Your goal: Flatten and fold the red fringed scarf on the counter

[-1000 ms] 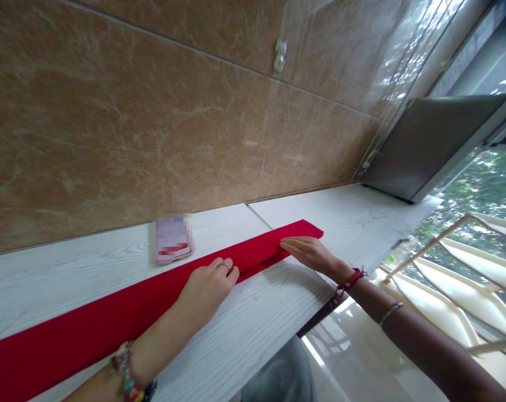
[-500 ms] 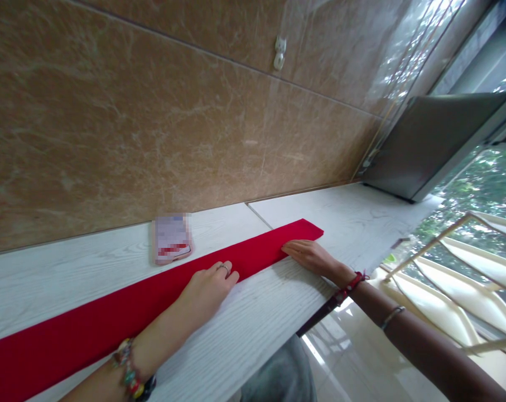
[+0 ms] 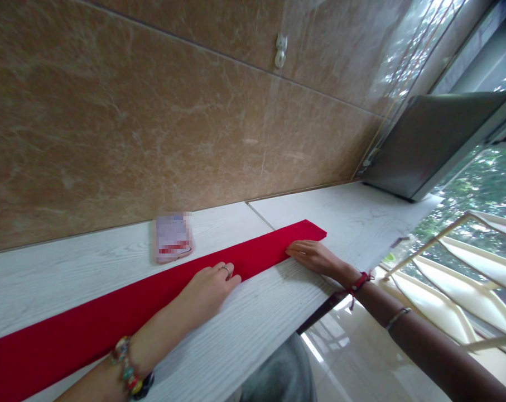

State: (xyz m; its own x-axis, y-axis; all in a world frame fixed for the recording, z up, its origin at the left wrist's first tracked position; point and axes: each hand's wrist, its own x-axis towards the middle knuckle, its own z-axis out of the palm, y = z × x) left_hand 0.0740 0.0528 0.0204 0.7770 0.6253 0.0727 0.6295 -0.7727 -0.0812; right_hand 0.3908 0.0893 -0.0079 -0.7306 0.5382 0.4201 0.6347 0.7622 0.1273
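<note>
A long folded strip of red cloth lies flat and slanting across the white wood-grain table. My left hand, with a ring and a beaded bracelet, rests palm down on the middle of the strip, fingers slightly bent and lying on the fabric. Farther right, my right hand lies at the strip's near edge, close to its end. Its fingers are stretched out together over the cloth; the thumb is hidden. A red cord bracelet circles that wrist.
A phone, its screen blurred, lies beyond the cloth near the brown tiled wall. A grey boxy appliance stands at the table's far right end. Cream metal railing and a tiled floor are to the right.
My right hand and the cloth's end appear very slightly farther right. My left hand has barely moved, still resting on the cloth.
</note>
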